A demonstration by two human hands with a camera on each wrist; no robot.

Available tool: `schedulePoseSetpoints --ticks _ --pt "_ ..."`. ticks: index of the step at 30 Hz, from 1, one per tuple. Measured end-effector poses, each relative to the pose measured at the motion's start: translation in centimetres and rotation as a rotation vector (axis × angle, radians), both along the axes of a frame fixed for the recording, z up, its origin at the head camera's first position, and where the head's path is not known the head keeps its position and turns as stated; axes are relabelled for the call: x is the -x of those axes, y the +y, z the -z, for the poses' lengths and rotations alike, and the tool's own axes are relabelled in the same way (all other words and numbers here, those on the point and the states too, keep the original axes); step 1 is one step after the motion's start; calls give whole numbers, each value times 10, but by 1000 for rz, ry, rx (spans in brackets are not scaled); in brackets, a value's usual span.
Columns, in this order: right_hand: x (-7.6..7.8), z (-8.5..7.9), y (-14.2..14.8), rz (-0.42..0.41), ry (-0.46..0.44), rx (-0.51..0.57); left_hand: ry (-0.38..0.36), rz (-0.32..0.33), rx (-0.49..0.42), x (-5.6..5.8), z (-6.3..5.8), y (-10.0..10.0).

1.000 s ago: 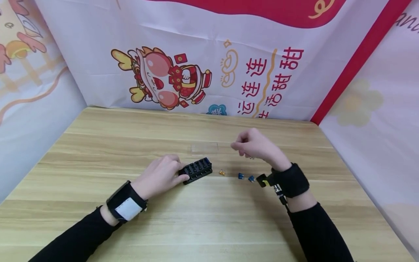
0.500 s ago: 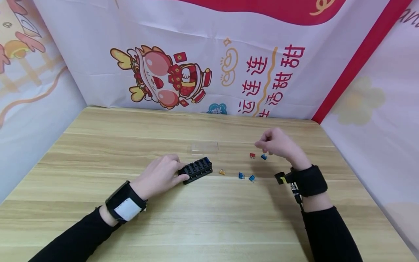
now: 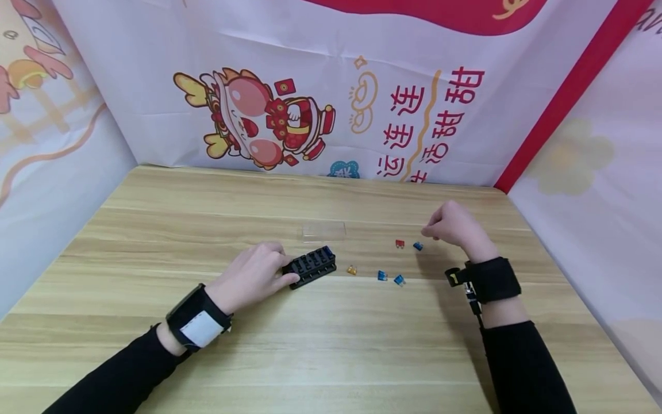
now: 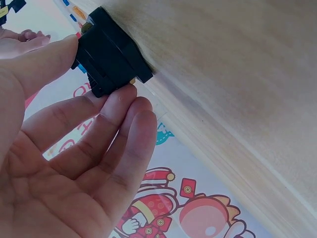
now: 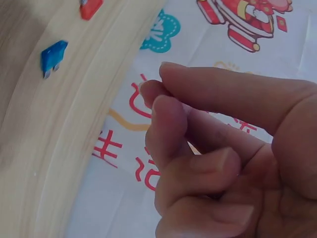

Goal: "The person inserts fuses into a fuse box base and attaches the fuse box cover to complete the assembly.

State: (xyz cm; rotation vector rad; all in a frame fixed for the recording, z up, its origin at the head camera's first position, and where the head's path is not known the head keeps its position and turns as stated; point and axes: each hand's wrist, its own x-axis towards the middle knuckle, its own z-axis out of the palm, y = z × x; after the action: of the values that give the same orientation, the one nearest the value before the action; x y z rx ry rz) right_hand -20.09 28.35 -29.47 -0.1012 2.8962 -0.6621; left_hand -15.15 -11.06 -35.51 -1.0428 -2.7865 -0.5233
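My left hand grips the left end of a black blade fuse box between thumb and fingers. A blue fuse sits in the box's far right slot. In the left wrist view the box's end shows between thumb and fingertips. My right hand hovers above the table, right of a loose blue blade fuse. Its fingers are loosely bent, thumb near the index fingertip, and the right wrist view shows nothing between them. A red blade fuse lies left of that blue one.
Two more blue fuses and an orange fuse lie right of the fuse box. Behind the box is a clear plastic cover on the wooden table. A printed cloth backdrop stands along the table's far edge.
My right hand has moved right, uncovering the red fuse and the blue fuse near it. The left hand and the fuse box stay in place.
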Motion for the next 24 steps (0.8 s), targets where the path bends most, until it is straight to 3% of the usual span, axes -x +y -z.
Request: schedulePoseSetpoints --ticks 6,13,19,24 --pt "1 -1 -1 9 -9 -45 1 0 8 0 0 -1" --pt "5 -1 -2 -3 55 -79 9 -1 12 0 1 -1" --pt "7 3 -6 12 2 -190 9 -7 16 0 2 -1" --pt "5 2 -7 21 -16 -213 9 -3 22 0 1 -1"
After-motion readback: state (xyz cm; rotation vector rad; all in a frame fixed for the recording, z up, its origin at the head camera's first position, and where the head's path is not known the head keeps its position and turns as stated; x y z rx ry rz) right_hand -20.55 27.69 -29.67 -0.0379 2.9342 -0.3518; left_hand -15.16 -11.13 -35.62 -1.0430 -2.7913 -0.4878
